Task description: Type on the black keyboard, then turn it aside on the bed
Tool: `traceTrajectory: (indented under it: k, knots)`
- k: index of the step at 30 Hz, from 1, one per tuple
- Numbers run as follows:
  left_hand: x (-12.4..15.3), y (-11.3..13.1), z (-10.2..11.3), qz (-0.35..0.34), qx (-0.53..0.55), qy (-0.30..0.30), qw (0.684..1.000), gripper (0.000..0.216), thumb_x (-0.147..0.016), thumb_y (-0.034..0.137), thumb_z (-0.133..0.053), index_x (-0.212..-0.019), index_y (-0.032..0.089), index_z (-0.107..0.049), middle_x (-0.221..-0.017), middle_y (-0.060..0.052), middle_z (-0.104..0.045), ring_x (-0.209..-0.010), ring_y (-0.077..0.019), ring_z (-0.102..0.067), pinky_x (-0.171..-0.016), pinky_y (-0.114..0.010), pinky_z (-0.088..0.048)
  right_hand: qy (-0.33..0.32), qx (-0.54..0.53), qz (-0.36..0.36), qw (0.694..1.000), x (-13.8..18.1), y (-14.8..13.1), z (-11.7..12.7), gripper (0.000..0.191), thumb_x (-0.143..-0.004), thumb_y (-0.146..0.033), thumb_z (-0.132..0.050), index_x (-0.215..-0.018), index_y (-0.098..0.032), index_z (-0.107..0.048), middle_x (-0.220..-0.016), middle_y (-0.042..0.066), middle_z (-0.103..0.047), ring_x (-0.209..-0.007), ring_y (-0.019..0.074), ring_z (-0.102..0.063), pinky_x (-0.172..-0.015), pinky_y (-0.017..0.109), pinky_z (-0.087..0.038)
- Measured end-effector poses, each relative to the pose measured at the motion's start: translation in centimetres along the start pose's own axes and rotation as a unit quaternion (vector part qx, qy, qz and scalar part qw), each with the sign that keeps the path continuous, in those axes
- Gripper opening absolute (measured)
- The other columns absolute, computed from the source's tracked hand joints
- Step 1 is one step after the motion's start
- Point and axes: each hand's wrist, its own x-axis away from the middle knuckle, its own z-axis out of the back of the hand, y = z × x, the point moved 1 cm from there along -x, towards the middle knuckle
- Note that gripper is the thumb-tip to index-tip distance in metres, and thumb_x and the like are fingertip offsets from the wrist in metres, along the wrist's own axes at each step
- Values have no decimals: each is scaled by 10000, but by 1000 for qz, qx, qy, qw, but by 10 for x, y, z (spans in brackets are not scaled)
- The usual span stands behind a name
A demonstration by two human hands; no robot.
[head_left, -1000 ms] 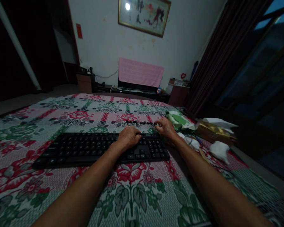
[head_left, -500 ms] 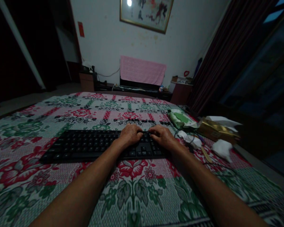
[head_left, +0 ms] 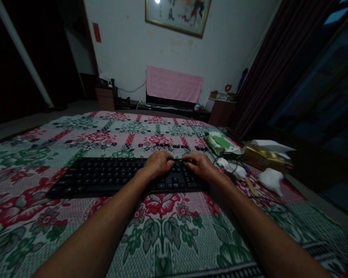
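A black keyboard [head_left: 104,177] lies across a floral bedsheet [head_left: 168,227]. My left hand [head_left: 157,163] rests on its right part with the fingers curled down onto the keys, holding the board. My right hand [head_left: 199,163] sits just to the right, over the number pad, its fingertips bunched together and pointing at the left hand; what they pinch is hidden. The two hands almost touch. A row of small black keycaps [head_left: 169,146] lies on the sheet just behind the keyboard.
To the right on the bed lie a green and white packet [head_left: 220,143], white crumpled tissues [head_left: 269,179], a gold box [head_left: 262,160] and a thin cable [head_left: 266,200]. The bed's right edge drops off beyond them. A pink-covered screen [head_left: 174,87] stands at the far wall.
My right hand has drawn back from the row of keycaps behind the keyboard and come down on the number pad beside the left hand. The left hand has stayed put.
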Motion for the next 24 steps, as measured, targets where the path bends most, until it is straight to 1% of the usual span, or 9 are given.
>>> traceTrajectory:
  k: [5,10,15,20,22,24]
  knots:
    - [-1,0,-1,7,7,7,1000,278,-691,306,-437,-887,258,-629,-875,-4,-631,-860,-156,-514,-767,-243,-374,-1,-6,-14,1000,1,-1,1,252,-667,-143,-511,-893,-211,-598,-817,22,-588,-759,134,-518,-696,263,-392]
    - [0,0,-2,-8,-10,13,1000,291,-702,305,-417,-903,256,-623,-905,-10,-625,-870,-165,-515,-771,-262,-376,0,-9,2,1000,1,-5,2,250,-680,-148,-495,-905,-200,-591,-827,28,-588,-773,134,-522,-706,263,-394]
    - [0,-1,-2,-8,-3,9,1000,284,-699,304,-428,-896,248,-625,-898,-17,-623,-855,-171,-522,-768,-274,-384,28,-57,-32,997,2,-4,1,197,-679,-184,-505,-862,-180,-578,-815,22,-599,-751,126,-540,-698,257,-410]
    - [0,4,-2,11,39,90,995,275,-700,316,-447,-897,242,-624,-942,-25,-600,-910,-172,-501,-837,-283,-361,51,-137,-70,987,1,-9,0,202,-685,-243,-506,-864,-172,-567,-746,9,-606,-672,112,-554,-638,245,-429]
    - [-1,6,-3,-2,65,99,993,258,-691,308,-463,-873,238,-633,-922,-17,-606,-887,-158,-511,-824,-262,-371,58,-168,-79,981,0,-13,0,216,-687,-261,-502,-870,-166,-564,-736,12,-605,-663,111,-553,-624,244,-433]
    - [-2,6,-4,-21,97,92,991,249,-681,295,-476,-859,230,-637,-896,-9,-616,-855,-142,-527,-789,-239,-388,56,-197,-84,975,-1,-16,0,224,-687,-268,-499,-872,-161,-564,-746,19,-605,-670,112,-553,-623,244,-436]
